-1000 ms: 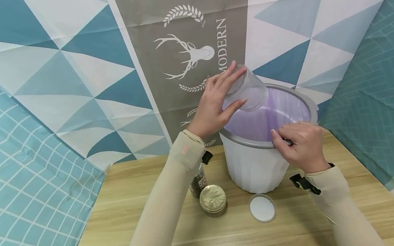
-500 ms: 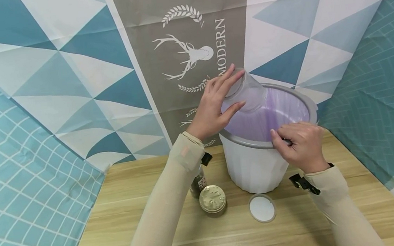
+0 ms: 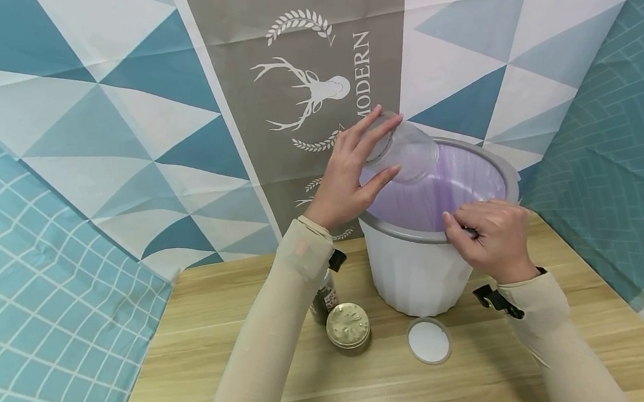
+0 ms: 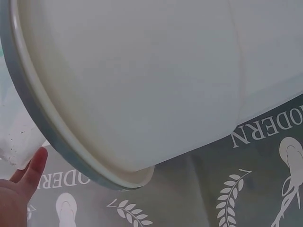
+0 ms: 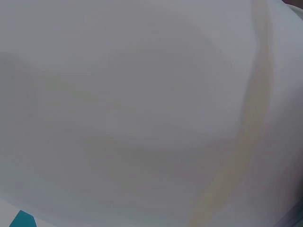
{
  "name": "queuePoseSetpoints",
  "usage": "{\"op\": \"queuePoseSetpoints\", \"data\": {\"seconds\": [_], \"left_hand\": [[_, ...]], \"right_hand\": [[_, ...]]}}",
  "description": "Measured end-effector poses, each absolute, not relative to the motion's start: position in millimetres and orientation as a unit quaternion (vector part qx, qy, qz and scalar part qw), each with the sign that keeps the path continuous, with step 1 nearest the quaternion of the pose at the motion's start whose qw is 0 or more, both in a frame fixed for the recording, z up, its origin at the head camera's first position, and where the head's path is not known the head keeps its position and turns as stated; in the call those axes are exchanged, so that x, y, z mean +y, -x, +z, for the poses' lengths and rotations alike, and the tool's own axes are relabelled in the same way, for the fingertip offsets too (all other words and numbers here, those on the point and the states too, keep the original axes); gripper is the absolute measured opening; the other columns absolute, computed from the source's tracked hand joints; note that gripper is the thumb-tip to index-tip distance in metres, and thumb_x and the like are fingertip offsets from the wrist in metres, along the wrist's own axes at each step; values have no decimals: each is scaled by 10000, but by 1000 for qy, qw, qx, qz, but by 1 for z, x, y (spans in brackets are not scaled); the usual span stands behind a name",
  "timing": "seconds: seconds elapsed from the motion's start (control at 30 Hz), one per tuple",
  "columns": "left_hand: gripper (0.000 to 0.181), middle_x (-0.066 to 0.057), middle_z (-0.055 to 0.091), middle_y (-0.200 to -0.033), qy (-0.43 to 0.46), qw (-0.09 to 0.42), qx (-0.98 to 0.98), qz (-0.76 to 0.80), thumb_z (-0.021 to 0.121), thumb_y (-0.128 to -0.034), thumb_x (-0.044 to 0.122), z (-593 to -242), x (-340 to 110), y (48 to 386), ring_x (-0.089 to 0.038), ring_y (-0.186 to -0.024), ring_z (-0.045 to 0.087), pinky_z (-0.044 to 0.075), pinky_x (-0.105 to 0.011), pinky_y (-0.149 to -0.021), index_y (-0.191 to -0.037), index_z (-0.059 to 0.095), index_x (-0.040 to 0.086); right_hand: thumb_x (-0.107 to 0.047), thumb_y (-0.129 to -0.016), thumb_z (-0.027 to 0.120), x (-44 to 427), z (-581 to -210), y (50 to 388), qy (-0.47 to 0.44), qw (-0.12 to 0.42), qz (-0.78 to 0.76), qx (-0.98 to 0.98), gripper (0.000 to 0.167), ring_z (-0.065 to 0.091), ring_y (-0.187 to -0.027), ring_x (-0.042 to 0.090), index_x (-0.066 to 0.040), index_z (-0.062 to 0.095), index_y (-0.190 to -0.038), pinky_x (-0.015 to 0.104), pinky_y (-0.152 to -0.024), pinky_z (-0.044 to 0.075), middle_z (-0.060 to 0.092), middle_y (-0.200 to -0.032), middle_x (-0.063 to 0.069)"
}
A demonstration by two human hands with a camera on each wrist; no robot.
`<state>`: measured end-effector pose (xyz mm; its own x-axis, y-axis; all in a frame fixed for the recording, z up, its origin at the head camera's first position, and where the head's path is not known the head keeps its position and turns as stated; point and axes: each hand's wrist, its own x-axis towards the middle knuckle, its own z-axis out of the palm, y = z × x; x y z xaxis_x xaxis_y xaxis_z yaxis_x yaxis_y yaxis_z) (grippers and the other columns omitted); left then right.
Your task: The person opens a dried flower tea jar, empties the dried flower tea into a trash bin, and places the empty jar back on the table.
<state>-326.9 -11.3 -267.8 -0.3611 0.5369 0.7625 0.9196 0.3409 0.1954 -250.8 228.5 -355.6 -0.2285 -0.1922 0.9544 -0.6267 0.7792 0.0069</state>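
In the head view my left hand [image 3: 349,176] holds a clear plastic cup or jar [image 3: 410,153], tilted over the mouth of a white bin [image 3: 416,269] with a grey rim and a purple liner inside. My right hand [image 3: 493,236] grips a dark object, mostly hidden by the fingers, at the front right of the rim. The left wrist view shows the bin's side [image 4: 142,85] close up, with fingers of the left hand [image 4: 21,194] against the clear cup [image 4: 19,137]. Only the pale bin wall [image 5: 142,104] fills most of the right wrist view.
A gold-lidded round jar [image 3: 348,325] stands on the wooden table [image 3: 223,327], with a dark-filled bottle [image 3: 324,299] behind it, partly covered by the left sleeve. A round white lid [image 3: 428,341] lies before the bin. Patterned cloth hangs behind.
The clear cup has shifted and turned slightly in my left hand, whose fingers have moved a little. My right hand stays at the rim.
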Motion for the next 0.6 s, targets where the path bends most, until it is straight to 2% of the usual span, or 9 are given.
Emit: {"op": "queuePoseSetpoints", "data": {"seconds": [0.13, 0.43, 0.6], "left_hand": [[630, -88, 319, -1689, 474, 297, -760, -330, 704, -978, 271, -269, -12, 327, -179, -1531, 321, 286, -411, -1198, -1541, 455, 138], [636, -114, 356, -1643, 464, 299, -761, -340, 708, -974, 272, -274, -13, 327, -191, -1552, 272, 262, -386, -1243, -1544, 459, 137], [633, -115, 383, -1606, 465, 310, -752, -349, 767, -937, 274, -276, -14, 325, -196, -1540, 299, 279, -399, -1241, -1495, 497, 149]], "right_hand": [[-322, -990, 497, 228, -355, 251, -270, 560, 196, -759, 525, 241, -416, 67, -221, 321, -506, 236, -468, 133, 298, -450, -90], [-319, -985, 500, 228, -355, 250, -272, 562, 198, -756, 526, 230, -413, 71, -219, 315, -503, 225, -469, 115, 287, -450, -89], [-335, -1001, 491, 227, -355, 250, -273, 563, 197, -755, 538, 227, -416, 67, -220, 319, -504, 229, -467, 122, 291, -451, -90]]}}
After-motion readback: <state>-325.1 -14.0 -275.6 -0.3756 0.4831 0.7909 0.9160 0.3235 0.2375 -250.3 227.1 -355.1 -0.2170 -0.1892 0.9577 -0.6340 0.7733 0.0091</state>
